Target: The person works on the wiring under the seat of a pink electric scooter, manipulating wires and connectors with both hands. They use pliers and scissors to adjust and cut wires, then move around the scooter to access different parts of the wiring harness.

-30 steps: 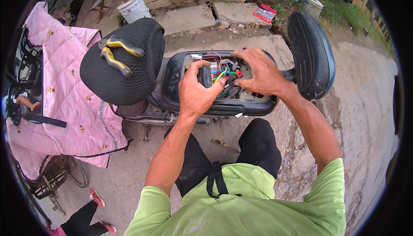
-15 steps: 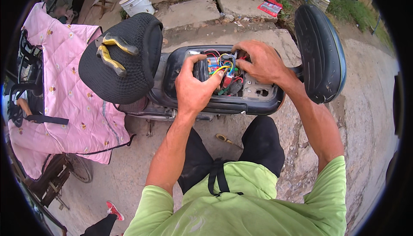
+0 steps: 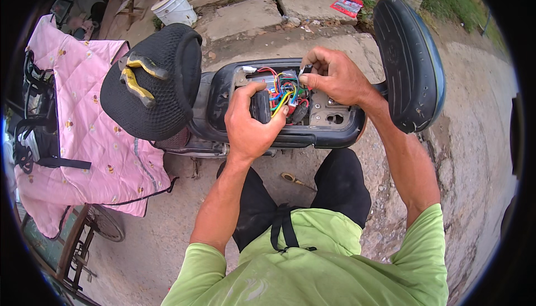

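Note:
A black-rimmed compartment (image 3: 335,138) of a scooter lies in front of me, packed with a tangle of coloured wires (image 3: 285,91). My left hand (image 3: 249,127) is closed round a black ribbed box (image 3: 260,106) at the left of the wires, its thumb against the yellow ones. Above the right part of the compartment, my right hand (image 3: 339,78) pinches a small black piece (image 3: 305,71) between thumb and fingers; its exact kind is unclear. A white connector (image 3: 249,69) rests by the compartment's far left corner.
Left stands a mesh-covered seat (image 3: 151,105) with a yellow-and-black handled tool (image 3: 137,85) on it. A padded backrest (image 3: 407,66) rises at right. A pink quilt (image 3: 95,138) hangs at far left. A yellow-handled tool (image 3: 288,177) lies on the ground below; a white bucket (image 3: 174,9) stands behind.
My right hand has lifted slightly, and the small black piece now shows in its fingers. The black box in my left hand has shifted, and the wires have spread differently.

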`<state>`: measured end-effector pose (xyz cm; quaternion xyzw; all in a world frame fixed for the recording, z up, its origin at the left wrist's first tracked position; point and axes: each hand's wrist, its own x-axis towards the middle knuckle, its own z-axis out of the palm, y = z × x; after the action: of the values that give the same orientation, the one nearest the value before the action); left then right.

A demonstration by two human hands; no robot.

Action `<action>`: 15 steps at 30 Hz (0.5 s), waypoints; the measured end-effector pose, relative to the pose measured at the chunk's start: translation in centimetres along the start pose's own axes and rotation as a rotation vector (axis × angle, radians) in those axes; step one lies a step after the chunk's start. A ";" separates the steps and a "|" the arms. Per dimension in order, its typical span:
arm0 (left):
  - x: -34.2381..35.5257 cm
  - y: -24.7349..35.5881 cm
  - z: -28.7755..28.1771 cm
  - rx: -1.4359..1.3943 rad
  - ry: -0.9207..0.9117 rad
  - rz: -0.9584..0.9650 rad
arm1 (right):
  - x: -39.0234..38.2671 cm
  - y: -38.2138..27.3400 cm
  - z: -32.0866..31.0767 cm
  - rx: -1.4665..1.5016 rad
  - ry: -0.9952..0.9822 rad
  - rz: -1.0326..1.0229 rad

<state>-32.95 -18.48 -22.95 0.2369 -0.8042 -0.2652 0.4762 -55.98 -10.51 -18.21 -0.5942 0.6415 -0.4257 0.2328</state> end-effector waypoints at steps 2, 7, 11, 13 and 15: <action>-0.2 0.1 0.0 0.025 0.006 0.112 | 0.1 0.3 0.1 -0.056 -0.019 -0.066; -0.2 0.0 0.0 -0.029 0.004 0.216 | 0.4 -0.4 0.7 -0.343 -0.086 -0.142; -0.4 -0.3 0.1 -0.015 0.032 0.257 | 0.8 -3.4 0.8 -0.524 -0.277 -0.064; -0.5 -0.5 0.2 -0.023 0.040 0.262 | 1.5 -4.5 0.6 -0.621 -0.394 0.027; -0.5 -0.4 0.1 -0.027 0.047 0.264 | 2.6 -4.7 0.8 -0.656 -0.481 0.085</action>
<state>-32.77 -18.46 -23.53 0.1286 -0.8134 -0.2052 0.5289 -53.11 -12.87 -14.22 -0.6923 0.6946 -0.0376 0.1918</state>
